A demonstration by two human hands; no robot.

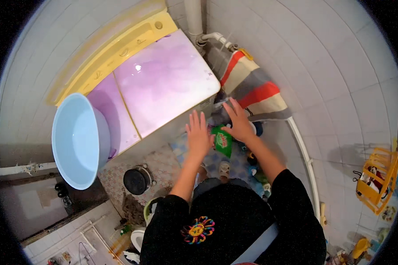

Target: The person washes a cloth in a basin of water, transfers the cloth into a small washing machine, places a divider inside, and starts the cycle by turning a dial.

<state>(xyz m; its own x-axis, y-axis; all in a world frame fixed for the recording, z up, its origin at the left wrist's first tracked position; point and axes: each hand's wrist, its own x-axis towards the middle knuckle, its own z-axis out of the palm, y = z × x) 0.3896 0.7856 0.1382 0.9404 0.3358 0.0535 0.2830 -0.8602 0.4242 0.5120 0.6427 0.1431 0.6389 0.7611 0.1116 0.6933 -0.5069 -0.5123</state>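
My left hand (198, 137) is open, its fingers stretched out toward the front of a washing machine (163, 75) with a purple-and-white lid and a yellow back panel. Just right of it, my right hand (239, 123) is also open, fingers spread. A green plastic packet (222, 140) shows between the two hands. The right thumb overlaps the packet's upper edge in the picture; whether it touches cannot be told. Neither hand is closed around anything.
A light blue basin (77, 141) stands tilted at the machine's left end. A striped cloth (256, 90) hangs by the pipe at the right. Below on the tiled floor is a round black-topped object (137, 181). A yellow basket (378, 181) hangs on the right wall.
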